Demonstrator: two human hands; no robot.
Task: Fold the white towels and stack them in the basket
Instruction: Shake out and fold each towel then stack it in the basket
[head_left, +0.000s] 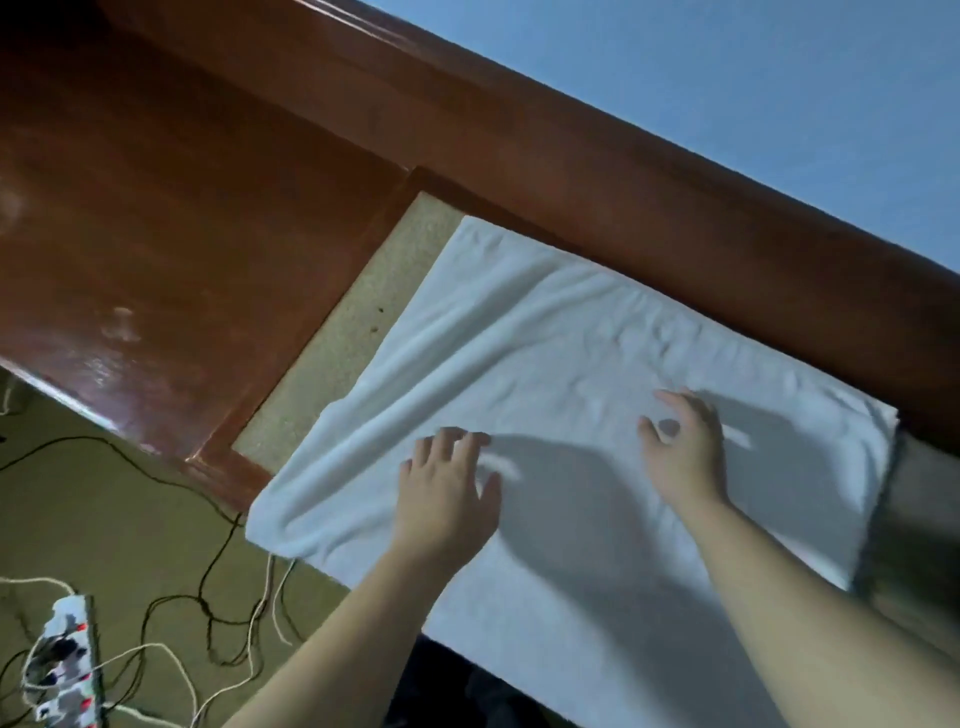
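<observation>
A white towel (545, 364) lies spread over the beige inset of a wooden table, with folds and wrinkles along its left side and its near edge hanging over the table's front. My left hand (447, 493) rests flat on the towel near its lower left, fingers straight and spread. My right hand (685, 447) is over the towel's middle right, fingers relaxed and slightly bent, holding nothing. Both hands cast dark shadows to their right on the cloth. No basket is in view.
The red-brown wooden table (171, 234) has a raised wooden rail (623, 171) along its far side, with a blue wall behind. A beige inset panel (353, 332) shows left of the towel. On the floor at the lower left lie a power strip (65, 665) and tangled cables (208, 613).
</observation>
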